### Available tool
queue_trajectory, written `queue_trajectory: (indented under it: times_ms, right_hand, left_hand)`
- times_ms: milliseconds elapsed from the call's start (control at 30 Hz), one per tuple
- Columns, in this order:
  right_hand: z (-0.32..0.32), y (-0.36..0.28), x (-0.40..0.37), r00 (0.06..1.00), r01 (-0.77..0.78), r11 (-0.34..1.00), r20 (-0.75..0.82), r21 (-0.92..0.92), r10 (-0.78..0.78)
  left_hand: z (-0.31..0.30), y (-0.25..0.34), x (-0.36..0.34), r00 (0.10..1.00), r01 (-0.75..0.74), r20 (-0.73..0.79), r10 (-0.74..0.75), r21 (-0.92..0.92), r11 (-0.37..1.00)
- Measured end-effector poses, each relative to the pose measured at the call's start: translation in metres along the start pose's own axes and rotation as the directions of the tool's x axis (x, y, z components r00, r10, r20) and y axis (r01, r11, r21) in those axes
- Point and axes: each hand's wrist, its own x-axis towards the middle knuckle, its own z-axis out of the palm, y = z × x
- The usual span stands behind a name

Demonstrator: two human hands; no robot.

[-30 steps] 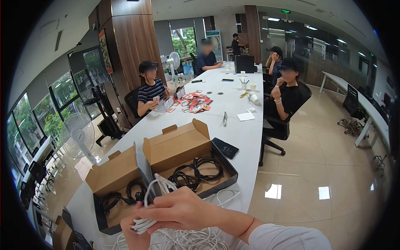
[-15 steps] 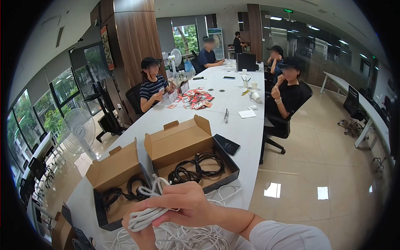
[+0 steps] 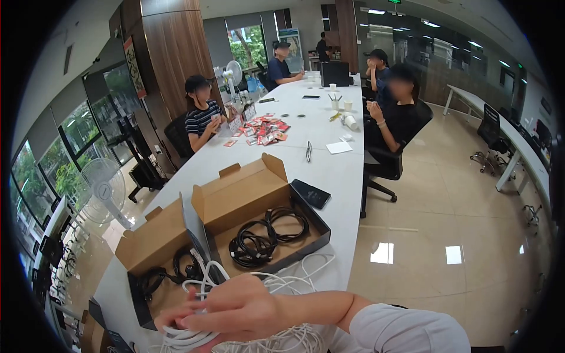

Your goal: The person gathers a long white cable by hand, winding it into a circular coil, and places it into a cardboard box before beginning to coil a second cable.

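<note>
A bundled white cable (image 3: 183, 340) is low in the head view, with a loose end sticking up above it. My right hand (image 3: 238, 307) reaches in from the lower right in a white sleeve, its fingers closed over the bundle. Only part of my left hand (image 3: 168, 317) shows at the bundle's left side, against the cable; my right hand and the cable hide the rest. Under and behind them lies a tangle of white cables (image 3: 288, 338). Just beyond are two open cardboard boxes, the right box (image 3: 241, 191) and the left box (image 3: 156, 238), both holding black cables (image 3: 259, 241).
A black phone (image 3: 311, 194) lies beside the right box. Farther along the white table (image 3: 329, 206) are glasses (image 3: 309, 152), white paper (image 3: 339, 147), paper cups (image 3: 350, 122) and a heap of red cards (image 3: 265, 129). Several people sit around it. A fan (image 3: 103, 191) stands left.
My hands and the cable bundle have moved down and left, and the loose loops spread more. The view has shifted slightly. The seated person at right has lowered a hand from the face.
</note>
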Motion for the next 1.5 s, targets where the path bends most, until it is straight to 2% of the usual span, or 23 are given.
queue_trajectory:
  times_ms: [67,100,133,200,233,333,367,467,500,633,767,833,867,900,933,1000,1067,1133,1200,1300,1367,1433,1500]
  right_hand:
    - [-0.003,0.002,0.002,0.998,-0.046,0.998,-0.035,0.04,0.047]
    - [-0.006,0.003,0.002,0.991,-0.122,0.984,-0.035,0.131,0.127]
    - [-0.008,0.006,0.002,0.988,-0.142,0.98,-0.032,0.14,0.148]
    - [-0.009,0.01,0.001,0.981,-0.187,0.97,-0.025,0.157,0.194]
    - [-0.007,0.012,-0.001,0.977,-0.204,0.963,-0.027,0.176,0.212]
    - [-0.001,0.013,0.0,0.959,-0.265,0.947,-0.057,0.18,0.279]
    - [-0.006,0.012,-0.001,0.931,-0.365,0.92,0.068,0.14,0.359]
    - [-0.007,0.01,0.007,0.863,-0.503,0.847,0.145,0.172,0.484]
    - [-0.005,0.017,0.003,0.88,-0.463,0.874,0.198,0.147,0.432]
    - [-0.005,0.027,-0.003,0.887,-0.397,0.918,0.259,0.001,0.383]
    - [-0.003,0.029,-0.009,0.866,-0.354,0.906,0.284,-0.232,0.411]
    - [-0.002,0.032,-0.015,0.806,-0.412,0.862,0.324,-0.295,0.496]
    - [-0.003,0.036,-0.015,0.728,-0.517,0.819,0.377,-0.247,0.573]
    - [-0.006,0.041,-0.012,0.634,-0.619,0.76,0.444,-0.199,0.633]
    - [-0.007,0.046,-0.01,0.526,-0.715,0.682,0.524,-0.154,0.67]
    - [-0.006,0.055,-0.009,0.445,-0.89,0.426,0.518,0.164,0.731]
    - [-0.016,0.053,0.005,0.329,-0.922,0.152,0.517,0.355,0.79]
    - [-0.024,0.064,0.003,0.371,-0.823,0.034,0.491,0.567,0.788]
    - [-0.029,0.073,0.002,0.413,-0.763,-0.016,0.507,0.646,0.757]
    - [-0.023,0.071,-0.001,0.42,-0.848,0.191,0.406,0.495,0.812]
    - [-0.017,0.071,-0.001,0.422,-0.903,0.375,0.274,0.209,0.864]
    - [-0.007,0.068,-0.004,0.602,-0.793,0.606,0.07,-0.065,0.795]
    - [0.005,0.07,-0.006,0.819,-0.556,0.749,-0.08,-0.36,0.569]
  left_hand:
    - [-0.056,-0.021,-0.016,0.987,-0.001,0.15,-0.062,0.388,0.922]
    - [-0.05,-0.017,-0.02,0.974,0.056,0.224,-0.044,-0.046,0.997]
    - [-0.044,-0.013,-0.023,0.954,0.166,0.297,-0.026,-0.457,0.874]
    - [-0.029,-0.002,-0.011,0.84,0.14,0.501,0.21,-0.573,0.807]
    - [-0.019,0.006,-0.014,0.895,0.1,0.415,0.164,-0.543,0.834]
    - [-0.007,0.021,-0.006,0.93,0.122,0.355,0.095,-0.543,0.831]
    - [0.001,0.03,-0.005,0.951,0.119,0.307,0.044,-0.492,0.863]
    - [-0.006,0.023,-0.004,0.992,0.102,0.108,-0.061,-0.425,0.899]
    - [-0.002,0.028,-0.003,0.993,0.107,0.008,-0.12,-0.515,0.85]
    - [-0.004,0.052,0.014,0.998,0.056,0.064,-0.015,-0.712,0.7]
    - [0.003,0.067,0.021,0.883,-0.095,-0.395,-0.254,-0.679,0.728]
    - [0.004,0.067,0.026,0.852,-0.161,-0.468,-0.237,-0.664,0.731]
    - [-0.001,0.065,0.026,0.829,-0.195,-0.512,-0.226,-0.643,0.741]
    - [-0.021,0.046,0.025,0.908,-0.203,-0.406,-0.105,-0.645,0.737]
    - [-0.014,0.051,0.028,0.847,-0.218,-0.509,-0.151,-0.593,0.775]
    - [-0.018,0.048,0.03,0.896,-0.21,-0.429,-0.117,-0.641,0.738]
    - [-0.022,0.05,0.034,0.875,-0.216,-0.455,-0.166,-0.672,0.708]
    - [-0.033,0.049,0.035,0.891,-0.209,-0.415,-0.182,-0.732,0.649]
    - [-0.036,0.053,0.037,0.874,-0.211,-0.43,-0.226,-0.755,0.621]
    - [-0.044,0.047,0.037,0.893,-0.216,-0.409,-0.187,-0.753,0.621]
    - [-0.044,0.049,0.038,0.891,-0.228,-0.42,-0.172,-0.742,0.63]
    - [-0.043,0.051,0.037,0.88,-0.244,-0.446,-0.163,-0.719,0.65]
    - [-0.04,0.053,0.035,0.861,-0.262,-0.484,-0.154,-0.684,0.68]
